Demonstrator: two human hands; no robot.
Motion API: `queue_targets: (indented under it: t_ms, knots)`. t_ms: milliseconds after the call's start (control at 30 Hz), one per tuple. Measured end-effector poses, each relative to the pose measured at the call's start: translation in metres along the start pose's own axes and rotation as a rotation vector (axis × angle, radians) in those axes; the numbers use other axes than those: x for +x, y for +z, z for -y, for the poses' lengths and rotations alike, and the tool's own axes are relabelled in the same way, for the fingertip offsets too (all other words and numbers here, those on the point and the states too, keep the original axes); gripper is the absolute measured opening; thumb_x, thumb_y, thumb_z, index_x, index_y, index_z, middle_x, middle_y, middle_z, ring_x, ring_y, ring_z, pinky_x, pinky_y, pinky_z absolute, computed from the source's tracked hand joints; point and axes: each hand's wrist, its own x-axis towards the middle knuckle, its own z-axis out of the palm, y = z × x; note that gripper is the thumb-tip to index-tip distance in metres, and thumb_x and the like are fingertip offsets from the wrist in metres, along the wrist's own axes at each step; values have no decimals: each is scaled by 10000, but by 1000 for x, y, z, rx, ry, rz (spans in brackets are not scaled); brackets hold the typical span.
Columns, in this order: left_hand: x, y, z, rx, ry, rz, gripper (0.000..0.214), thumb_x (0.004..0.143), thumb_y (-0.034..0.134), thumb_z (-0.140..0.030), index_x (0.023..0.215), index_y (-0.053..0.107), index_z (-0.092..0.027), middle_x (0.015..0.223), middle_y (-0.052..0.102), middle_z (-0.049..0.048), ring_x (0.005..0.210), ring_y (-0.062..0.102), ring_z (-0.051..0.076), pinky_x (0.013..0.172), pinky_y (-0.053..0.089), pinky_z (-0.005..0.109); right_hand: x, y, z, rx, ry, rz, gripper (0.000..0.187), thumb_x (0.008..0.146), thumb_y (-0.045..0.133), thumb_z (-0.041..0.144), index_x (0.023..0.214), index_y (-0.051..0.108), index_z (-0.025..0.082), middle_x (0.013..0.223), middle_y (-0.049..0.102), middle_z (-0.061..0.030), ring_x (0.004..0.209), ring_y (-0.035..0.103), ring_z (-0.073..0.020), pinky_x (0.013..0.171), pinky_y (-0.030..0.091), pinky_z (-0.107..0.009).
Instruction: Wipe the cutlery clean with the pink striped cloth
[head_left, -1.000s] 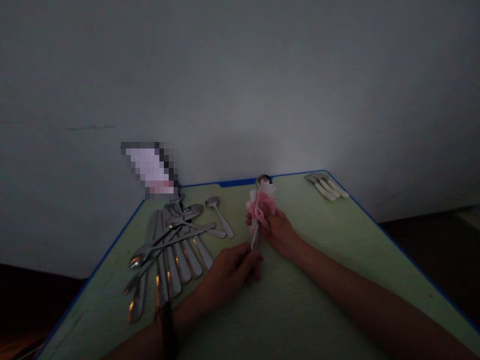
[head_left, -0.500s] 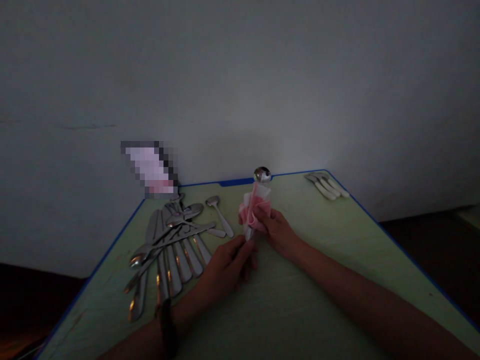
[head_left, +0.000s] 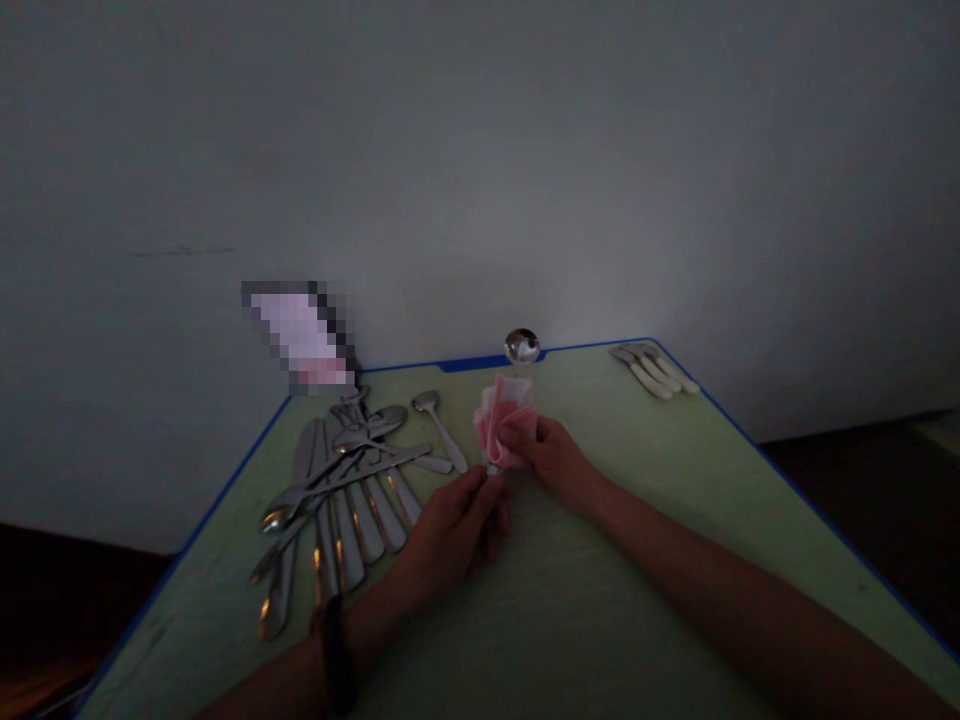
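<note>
My left hand [head_left: 457, 520] pinches the lower end of a metal spoon [head_left: 522, 346], whose shiny bowl points up and away from me. My right hand [head_left: 551, 455] is closed round a pink and white cloth [head_left: 499, 415], which is wrapped round the spoon's handle just above my left fingers. Both hands are over the middle of the green table [head_left: 637, 560]. Most of the handle is hidden by the cloth.
A pile of several metal knives and spoons [head_left: 337, 490] lies on the table's left side. Three white-handled utensils [head_left: 652, 370] lie at the far right corner. A blurred object [head_left: 300, 335] stands at the far left edge, by the grey wall.
The cloth has slid down the spoon from its bowl to its handle, and the bowl now shows bare. My left hand has shifted slightly left and closer to me.
</note>
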Motion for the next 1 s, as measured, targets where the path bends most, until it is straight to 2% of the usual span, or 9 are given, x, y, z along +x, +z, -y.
queue_targets:
  t_ms: [133,400,667,867,1000]
  knots:
    - [0,0,0,-19,7,-4,338,890,388,-448,743,519,-173,516,503,-51,370,446,62,337,341,141,-3,2,7,-33,33,25,278,647,684,391,755,629,141,676,594,4,587,483,-103,587,374,-236]
    - [-1,-1,-6,33,12,23,345,882,407,-434,682,491,-167,530,508,-44,401,467,71,362,358,157,1,3,2,36,60,-62,334,676,642,459,768,615,139,713,604,-8,617,502,-108,612,390,-243]
    - [0,0,-6,-46,-17,16,304,890,379,-444,784,485,-180,532,516,-66,344,421,59,319,330,150,-2,2,12,-243,-1,19,258,674,653,361,803,630,139,733,627,-23,617,513,-123,591,393,-246]
    - [0,0,-4,-84,-11,19,310,895,364,-443,826,499,-172,533,523,-55,365,444,70,326,335,153,-2,1,11,-282,-18,30,267,688,638,385,791,622,139,728,620,-24,615,505,-121,585,387,-243]
    - [0,0,-6,-63,-16,43,331,900,346,-448,783,489,-173,504,505,-54,370,432,80,334,326,163,-2,1,9,-258,-7,29,283,693,632,410,764,616,136,700,599,-12,594,488,-110,576,377,-241]
